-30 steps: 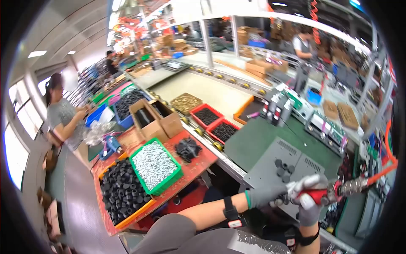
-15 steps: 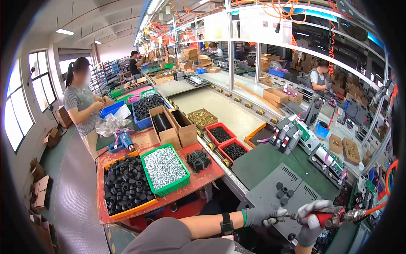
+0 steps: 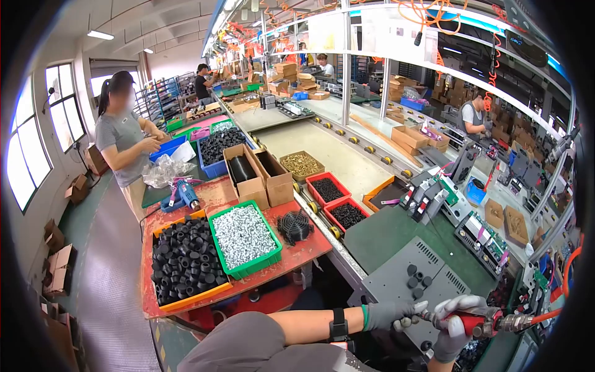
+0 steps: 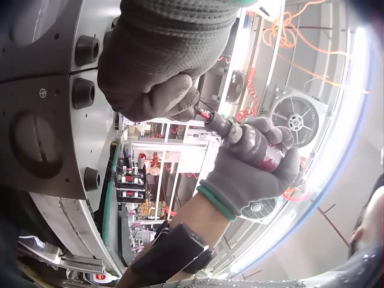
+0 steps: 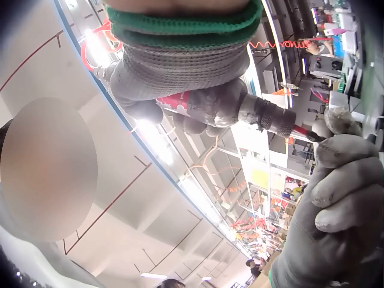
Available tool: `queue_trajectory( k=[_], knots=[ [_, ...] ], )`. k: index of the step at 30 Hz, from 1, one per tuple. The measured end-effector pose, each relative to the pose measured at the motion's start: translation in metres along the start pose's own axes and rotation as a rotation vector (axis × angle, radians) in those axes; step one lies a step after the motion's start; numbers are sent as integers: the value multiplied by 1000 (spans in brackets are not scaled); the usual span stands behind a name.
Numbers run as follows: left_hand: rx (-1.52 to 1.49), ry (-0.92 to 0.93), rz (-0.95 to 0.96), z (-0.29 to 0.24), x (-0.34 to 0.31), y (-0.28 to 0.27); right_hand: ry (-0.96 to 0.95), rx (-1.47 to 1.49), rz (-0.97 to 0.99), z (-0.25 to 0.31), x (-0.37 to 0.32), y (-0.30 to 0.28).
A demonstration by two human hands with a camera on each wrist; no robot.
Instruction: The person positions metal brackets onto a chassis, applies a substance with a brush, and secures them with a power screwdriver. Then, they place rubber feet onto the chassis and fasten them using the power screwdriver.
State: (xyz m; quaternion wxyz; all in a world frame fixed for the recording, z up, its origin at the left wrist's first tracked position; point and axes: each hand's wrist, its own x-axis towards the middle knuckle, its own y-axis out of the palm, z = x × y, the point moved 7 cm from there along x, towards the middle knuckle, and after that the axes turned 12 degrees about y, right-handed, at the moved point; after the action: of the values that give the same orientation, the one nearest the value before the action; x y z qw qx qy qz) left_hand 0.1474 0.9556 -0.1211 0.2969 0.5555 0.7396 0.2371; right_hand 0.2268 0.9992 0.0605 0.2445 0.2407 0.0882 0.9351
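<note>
My right hand [image 3: 452, 319], in a grey glove, grips a red air screwdriver [image 3: 474, 325], its bit pointing left. My gloved left hand [image 3: 390, 315] has its fingers curled at the bit. In the right wrist view the red bit [image 5: 301, 130] ends in a dark tip between the left thumb and finger; I cannot tell whether a screw is pinched there. Both hands are over the near edge of a grey metal panel [image 3: 387, 279]. Several loose black rubber feet [image 3: 416, 282] lie on the panel, and a rubber foot [image 4: 84, 93] stands on its side face in the left wrist view.
On the red table [image 3: 310, 251] at left are an orange bin of black rubber feet [image 3: 186, 263], a green bin of silver parts [image 3: 245, 239] and a heat gun [image 3: 186, 193]. Red bins [image 3: 347, 214] hold black pieces. An orange hose [image 3: 548, 316] trails right. A person [image 3: 121, 136] stands at left.
The head view has turned and steadied. My left hand has come away from against the screwdriver's body to the end of its bit; the right hand keeps its grip.
</note>
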Motion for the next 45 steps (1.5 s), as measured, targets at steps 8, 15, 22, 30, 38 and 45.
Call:
queue_trajectory(
  k=[8,15,22,30,38,45],
  knots=[
    [-23,-21,2,-4,-5,9,-75,-16,11,5,2,-3],
    [0,-51,-98,4,1,7,-44,18,52,-3,-1,-9],
    [2,-35,-50,2,5,4,-48,35,-14,-5,-2,-16],
    [-33,-34,-24,7,12,4,-22,20,84,-10,-2,-13],
    [-16,-47,-48,5,8,4,-37,30,94,-7,-2,-10],
    [-24,-57,-70,6,8,11,-37,-9,86,-3,-3,-8]
  ],
)
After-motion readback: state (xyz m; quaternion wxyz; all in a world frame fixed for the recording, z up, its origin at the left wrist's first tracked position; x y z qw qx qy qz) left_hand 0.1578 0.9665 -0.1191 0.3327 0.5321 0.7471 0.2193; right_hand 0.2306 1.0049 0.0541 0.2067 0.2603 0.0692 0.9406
